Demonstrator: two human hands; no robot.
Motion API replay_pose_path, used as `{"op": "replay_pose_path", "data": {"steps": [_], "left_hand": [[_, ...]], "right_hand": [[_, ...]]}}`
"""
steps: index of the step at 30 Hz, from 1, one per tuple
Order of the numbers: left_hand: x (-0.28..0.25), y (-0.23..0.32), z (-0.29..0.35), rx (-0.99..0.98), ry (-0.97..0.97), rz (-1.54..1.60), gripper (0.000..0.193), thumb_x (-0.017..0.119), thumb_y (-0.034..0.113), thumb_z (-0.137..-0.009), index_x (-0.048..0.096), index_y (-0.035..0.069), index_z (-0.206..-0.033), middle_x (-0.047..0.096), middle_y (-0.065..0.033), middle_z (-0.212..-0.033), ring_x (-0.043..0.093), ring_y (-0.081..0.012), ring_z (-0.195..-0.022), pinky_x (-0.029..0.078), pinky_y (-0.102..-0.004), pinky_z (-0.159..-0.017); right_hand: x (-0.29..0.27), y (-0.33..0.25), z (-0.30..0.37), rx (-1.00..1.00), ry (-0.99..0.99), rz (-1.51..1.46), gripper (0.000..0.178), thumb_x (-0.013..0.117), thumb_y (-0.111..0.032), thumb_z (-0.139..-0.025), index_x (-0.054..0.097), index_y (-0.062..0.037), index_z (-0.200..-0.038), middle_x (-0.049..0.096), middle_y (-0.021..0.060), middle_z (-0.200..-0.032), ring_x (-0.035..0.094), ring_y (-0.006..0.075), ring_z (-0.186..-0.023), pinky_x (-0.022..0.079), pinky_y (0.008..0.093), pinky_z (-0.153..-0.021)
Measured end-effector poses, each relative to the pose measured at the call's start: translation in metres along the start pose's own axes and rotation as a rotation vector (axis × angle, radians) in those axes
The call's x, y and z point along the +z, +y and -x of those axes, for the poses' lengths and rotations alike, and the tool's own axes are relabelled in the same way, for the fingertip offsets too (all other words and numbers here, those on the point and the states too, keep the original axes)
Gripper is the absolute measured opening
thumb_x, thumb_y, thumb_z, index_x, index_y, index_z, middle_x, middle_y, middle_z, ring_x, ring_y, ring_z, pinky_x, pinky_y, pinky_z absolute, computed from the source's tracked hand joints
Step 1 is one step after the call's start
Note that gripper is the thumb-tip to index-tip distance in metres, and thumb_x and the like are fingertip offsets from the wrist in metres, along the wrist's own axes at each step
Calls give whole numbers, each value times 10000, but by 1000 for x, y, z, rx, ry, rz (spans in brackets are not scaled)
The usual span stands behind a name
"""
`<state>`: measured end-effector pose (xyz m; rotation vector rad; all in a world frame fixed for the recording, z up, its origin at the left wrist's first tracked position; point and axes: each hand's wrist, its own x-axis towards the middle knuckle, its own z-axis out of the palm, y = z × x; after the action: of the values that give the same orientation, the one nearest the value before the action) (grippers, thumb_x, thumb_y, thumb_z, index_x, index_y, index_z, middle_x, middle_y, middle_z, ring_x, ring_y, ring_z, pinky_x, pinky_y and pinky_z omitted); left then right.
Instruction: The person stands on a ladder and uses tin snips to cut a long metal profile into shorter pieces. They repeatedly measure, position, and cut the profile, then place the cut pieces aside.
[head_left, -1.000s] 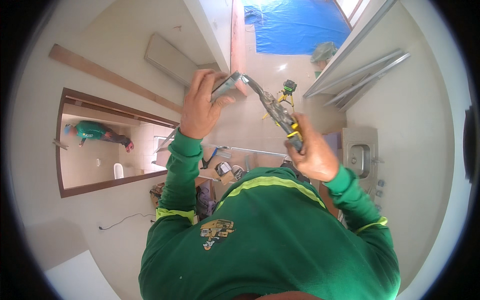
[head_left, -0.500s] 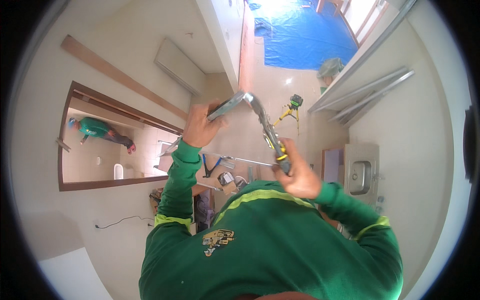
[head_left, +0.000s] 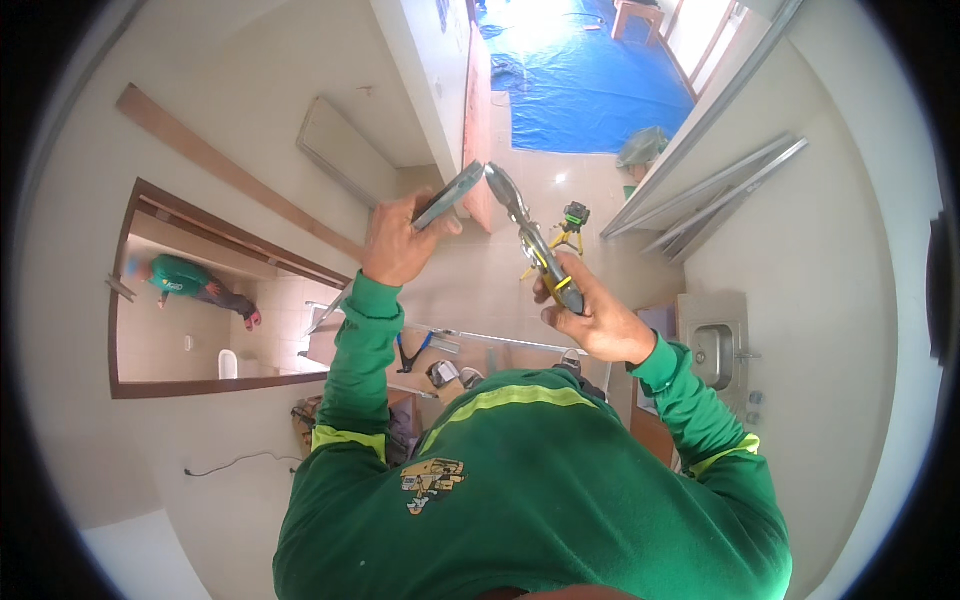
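Note:
My left hand [head_left: 400, 241] is closed around a short strip of grey metal profile [head_left: 450, 196], which slants up toward the far right. In my right hand [head_left: 603, 312] is a pair of tin snips [head_left: 530, 235] with silver jaws and dark grey and yellow handles, gripped in the fingers and thumb. The tip of the snips lies right beside the far end of the metal strip. Whether they touch is too fine to tell.
A yellow-legged tripod with a levelling device [head_left: 574, 217] stands ahead. Metal profiles [head_left: 735, 195] lean at the right wall, near a sink [head_left: 713, 355]. A blue sheet [head_left: 590, 90] covers the far floor. A blue-handled clamp [head_left: 415, 352] lies below my hands. A co-worker [head_left: 190, 277] stands beyond the left doorway.
My right hand and the snips have moved farther from my body. The snips' jaws, earlier at the strip's end, now point up beside it. My left hand keeps its hold on the strip.

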<state>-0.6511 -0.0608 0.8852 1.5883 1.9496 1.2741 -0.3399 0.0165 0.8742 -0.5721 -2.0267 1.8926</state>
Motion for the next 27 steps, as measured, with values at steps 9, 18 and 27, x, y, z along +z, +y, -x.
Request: {"op": "replay_pose_path", "data": {"steps": [9, 18, 27], "left_hand": [[2, -43, 35, -58, -190, 0, 400, 882, 302, -837, 694, -30, -959, 612, -122, -731, 520, -214, -672, 483, -394, -673], [-3, -55, 44, -87, -150, 65, 504, 913, 391, -836, 728, -39, -1024, 694, -191, -807, 592, -300, -724, 531, -406, -745], [-20, -51, 46, -148, -184, 19, 507, 915, 388, -827, 726, -36, -1032, 605, -145, -745, 501, -231, -719, 500, -396, -720]], "right_hand": [[-44, -61, 23, 448, -327, 277, 521, 720, -95, -1005, 506, -60, -1479, 611, 27, -1105, 578, 154, -1038, 506, 337, -950], [-41, -58, 20, 405, -408, 130, 564, 681, -66, -1037, 445, -16, -1546, 588, 19, -1075, 595, 134, -1039, 508, 333, -966], [-42, -49, 13, 411, -471, -30, 529, 731, -115, -1035, 491, -38, -1500, 617, 26, -1139, 585, 141, -1072, 502, 342, -977]]}}
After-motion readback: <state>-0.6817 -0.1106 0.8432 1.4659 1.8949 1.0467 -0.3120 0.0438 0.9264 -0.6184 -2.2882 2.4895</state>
